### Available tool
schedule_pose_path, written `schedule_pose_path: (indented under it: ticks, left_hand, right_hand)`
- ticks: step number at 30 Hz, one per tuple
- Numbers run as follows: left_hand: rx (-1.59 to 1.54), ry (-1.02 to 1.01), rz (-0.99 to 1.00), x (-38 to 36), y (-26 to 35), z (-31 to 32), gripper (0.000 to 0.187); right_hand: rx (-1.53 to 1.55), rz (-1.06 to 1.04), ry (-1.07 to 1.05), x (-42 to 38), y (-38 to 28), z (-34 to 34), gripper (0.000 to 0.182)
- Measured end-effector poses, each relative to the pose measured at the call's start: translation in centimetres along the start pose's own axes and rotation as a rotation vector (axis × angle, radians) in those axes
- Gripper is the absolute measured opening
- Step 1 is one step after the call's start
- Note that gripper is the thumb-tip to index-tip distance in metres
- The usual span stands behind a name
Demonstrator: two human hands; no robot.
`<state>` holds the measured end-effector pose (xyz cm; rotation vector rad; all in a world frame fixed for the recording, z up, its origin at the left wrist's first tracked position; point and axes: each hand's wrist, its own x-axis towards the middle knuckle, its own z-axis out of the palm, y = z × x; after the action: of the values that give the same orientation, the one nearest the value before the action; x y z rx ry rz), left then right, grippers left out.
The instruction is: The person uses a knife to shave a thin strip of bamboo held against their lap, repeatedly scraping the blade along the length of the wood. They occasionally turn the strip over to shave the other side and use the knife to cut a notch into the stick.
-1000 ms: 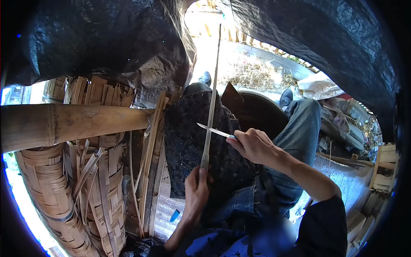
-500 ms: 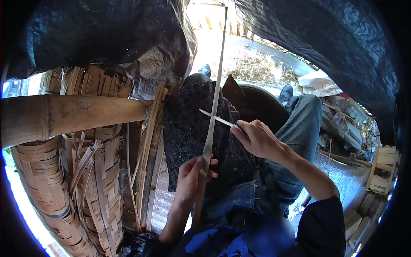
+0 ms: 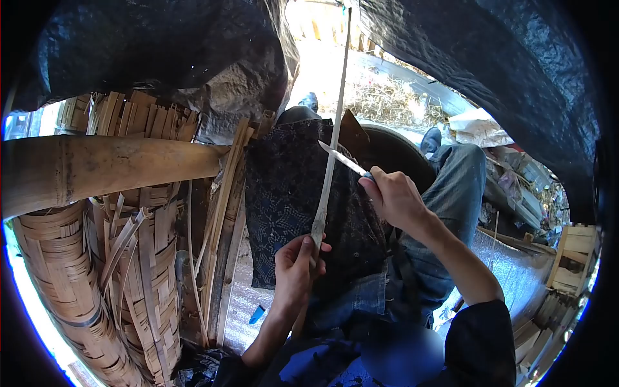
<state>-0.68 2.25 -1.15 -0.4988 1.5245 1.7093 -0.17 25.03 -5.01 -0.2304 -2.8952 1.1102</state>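
Observation:
My left hand (image 3: pixel 295 264) is closed around the lower part of a long, thin bamboo strip (image 3: pixel 339 103), thumb on top. The strip slants up and away from me, past my knees toward the bright ground. In my right hand (image 3: pixel 398 200) is a knife (image 3: pixel 345 159), its handle mostly covered by my fingers. Its pale blade points up and left and lies across the strip, well above my left hand; whether it touches cannot be told. Beneath the strip a dark patterned cloth (image 3: pixel 277 200) covers my lap and one leg.
A thick bamboo pole (image 3: pixel 122 169) crosses at the left, above woven bamboo baskets (image 3: pixel 58 258) and upright split slats (image 3: pixel 222 238). Dark plastic sheeting (image 3: pixel 490 71) hangs overhead. A dark round container (image 3: pixel 400 155) sits between my legs. A wooden crate (image 3: pixel 570 258) stands at the right.
The knife and my right hand have shifted slightly up and right along the strip. The strip's far end has swung a little right. A small blue piece now shows beside my left forearm.

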Motion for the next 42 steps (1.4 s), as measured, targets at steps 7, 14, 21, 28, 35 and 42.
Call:
schedule_pose_path:
  ticks: [7,14,21,28,35,42]
  left_hand:
    - [0.224,0.033,0.036,-0.3,0.6,0.9,0.029]
    - [0.022,-0.054,-0.026,-0.1,1.3,0.3,0.029]
    - [-0.217,-0.162,-0.142,1.0,2.1,-1.4,0.028]
    - [-0.024,-0.150,-0.019,1.2,1.9,-0.2,0.029]
    - [0.146,-0.239,0.013,0.1,2.6,0.1,0.036]
    - [-0.026,-0.292,-0.171,0.5,1.6,-2.0,0.043]
  right_hand:
    - [0.232,0.018,-0.277,-1.3,-1.3,-0.4,0.041]
    - [0.309,-0.010,-0.255,-1.8,-1.1,-0.7,0.040]
    - [0.416,-0.007,-0.295,-2.6,-1.7,1.2,0.042]
    - [0.685,0.200,-0.127,-0.5,-2.9,2.2,0.043]
    - [0.903,0.271,0.012,3.7,-3.9,2.1,0.029]
    - [0.802,0.251,-0.115,2.8,-2.0,1.2,0.045]
